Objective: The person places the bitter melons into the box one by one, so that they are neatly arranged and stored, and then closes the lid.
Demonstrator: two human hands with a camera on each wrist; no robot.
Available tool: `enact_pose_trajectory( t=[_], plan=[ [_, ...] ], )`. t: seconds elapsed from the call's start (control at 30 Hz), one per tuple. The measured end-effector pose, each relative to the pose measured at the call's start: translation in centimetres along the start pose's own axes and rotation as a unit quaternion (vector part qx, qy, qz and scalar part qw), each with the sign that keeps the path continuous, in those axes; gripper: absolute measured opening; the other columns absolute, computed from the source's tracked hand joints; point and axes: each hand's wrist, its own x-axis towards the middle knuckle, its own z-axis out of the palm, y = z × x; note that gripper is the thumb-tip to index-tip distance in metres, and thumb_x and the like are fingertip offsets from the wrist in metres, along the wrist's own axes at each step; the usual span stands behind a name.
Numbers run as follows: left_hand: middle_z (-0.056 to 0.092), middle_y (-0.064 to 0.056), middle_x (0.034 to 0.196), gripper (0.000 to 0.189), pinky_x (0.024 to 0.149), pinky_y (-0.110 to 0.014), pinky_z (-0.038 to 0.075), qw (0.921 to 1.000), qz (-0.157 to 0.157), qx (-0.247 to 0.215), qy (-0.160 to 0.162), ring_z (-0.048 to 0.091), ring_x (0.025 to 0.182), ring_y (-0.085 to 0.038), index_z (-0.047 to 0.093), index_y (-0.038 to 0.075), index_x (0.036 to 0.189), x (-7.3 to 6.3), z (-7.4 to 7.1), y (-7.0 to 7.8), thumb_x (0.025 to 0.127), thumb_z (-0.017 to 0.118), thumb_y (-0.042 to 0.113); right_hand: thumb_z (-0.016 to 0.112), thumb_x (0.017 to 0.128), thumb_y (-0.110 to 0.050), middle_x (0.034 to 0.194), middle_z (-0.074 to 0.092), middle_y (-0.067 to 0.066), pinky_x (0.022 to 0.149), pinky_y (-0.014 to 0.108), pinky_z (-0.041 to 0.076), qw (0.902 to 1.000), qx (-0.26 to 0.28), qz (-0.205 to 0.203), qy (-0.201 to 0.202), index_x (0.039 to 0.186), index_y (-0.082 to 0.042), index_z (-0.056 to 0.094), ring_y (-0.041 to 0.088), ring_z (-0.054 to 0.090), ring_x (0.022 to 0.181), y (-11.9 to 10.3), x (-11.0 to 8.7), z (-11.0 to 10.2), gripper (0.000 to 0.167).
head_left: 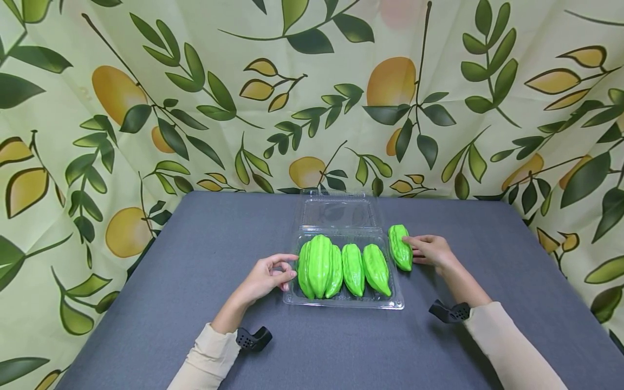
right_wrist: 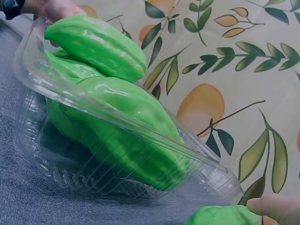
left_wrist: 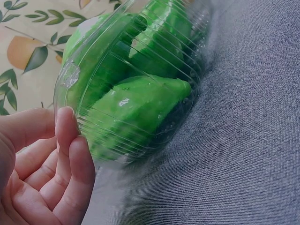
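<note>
Bright green, ridged bitter melons (head_left: 376,271) lie in an open clear plastic container (head_left: 343,304). At its left end they are piled, one on top of others; two more lie side by side on the right. My left hand (head_left: 271,275) pinches the container's left rim, with fingertips (left_wrist: 80,154) against the plastic in the left wrist view. Just outside the container's right side is a separate bitter melon (head_left: 398,246). My right hand (head_left: 433,252) holds it from the right, one finger reaching over its top. Only a fingertip (right_wrist: 267,206) on that melon shows in the right wrist view.
The container's clear lid (head_left: 338,211) is folded back toward the rear of the grey table (head_left: 234,227). A fabric backdrop (head_left: 302,119) printed with fruit and leaves hangs behind the table. Black bands (head_left: 253,339) circle both wrists.
</note>
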Motion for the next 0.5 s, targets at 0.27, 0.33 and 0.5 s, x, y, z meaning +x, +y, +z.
enact_pose_trajectory(
  t=[0.27,0.33,0.5],
  plan=[
    [0.053,0.006,0.080,0.044,0.058,-0.019,0.052,1.0000,-0.001,-0.001,0.000,0.056,0.056,0.000,0.048,-0.010,0.131,0.07,0.01,-0.15,0.091,0.061,0.002,0.059,0.091,-0.045,0.108,0.056,0.010,0.074,0.022,0.059,0.9998,-0.018,0.011,-0.002,0.137,0.013,0.039,0.002,0.057,0.077,-0.07,0.14,0.28,0.077],
    [0.053,0.006,0.080,0.044,0.058,-0.019,0.052,1.0000,0.001,-0.001,0.000,0.056,0.055,0.000,0.048,-0.011,0.131,0.06,-0.02,-0.18,0.091,0.061,0.002,0.060,0.091,-0.044,0.108,0.055,0.011,0.074,0.022,0.059,0.9998,-0.013,0.012,-0.002,0.137,0.014,0.038,0.002,0.057,0.076,-0.08,0.13,0.33,0.078],
    [0.052,0.004,0.081,0.044,0.057,-0.018,0.052,1.0000,0.006,-0.001,0.000,0.055,0.055,0.000,0.048,-0.013,0.130,0.06,-0.07,-0.21,0.090,0.061,0.001,0.061,0.092,-0.041,0.111,0.053,0.013,0.074,0.021,0.059,0.9999,-0.006,0.012,-0.005,0.137,0.015,0.037,0.004,0.057,0.079,-0.08,0.10,0.48,0.076]
  ],
)
